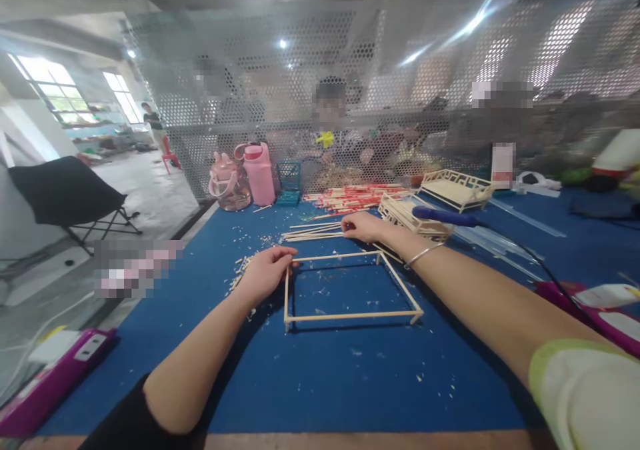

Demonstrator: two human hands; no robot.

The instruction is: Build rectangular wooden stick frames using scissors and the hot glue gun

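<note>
A rectangular frame of thin wooden sticks stands on short corner legs on the blue table. My left hand has its fingers closed on the frame's far left corner. Beyond the frame, my right hand has its fingers together at the right ends of several loose wooden sticks. Whether a stick is between those fingers cannot be made out. Small cut stick pieces lie by my left hand. Just past my right wrist is a stack of wooden stick frames.
A blue-handled corded tool lies beside my right forearm. Behind are red-and-tan sticks, a finished-looking wooden tray, a pink bottle and a clear pink jug. Purple power strips flank the table. A perforated screen rises behind.
</note>
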